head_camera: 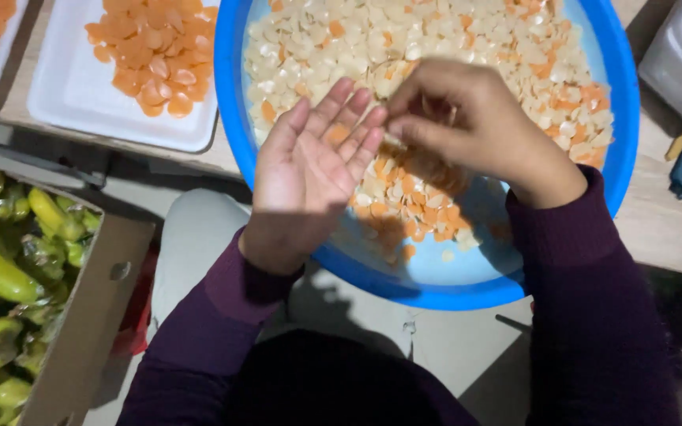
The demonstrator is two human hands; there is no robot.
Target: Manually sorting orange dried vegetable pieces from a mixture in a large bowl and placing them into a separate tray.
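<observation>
From the head camera, the left hand [315, 170] lay flat and fully open, palm up, over the near side of the blue basin [234, 118], with one orange slice [336, 134] resting on its fingers — the right hand [467, 126] was touching those fingertips from the right, its fingers pinched together, though whether a slice sat in the pinch could not be told. The heap of pale and orange slices [436, 55] lay in the basin just beyond and below both hands — with a white tray of orange slices [73, 87] well off to the left on the table [665, 213].
</observation>
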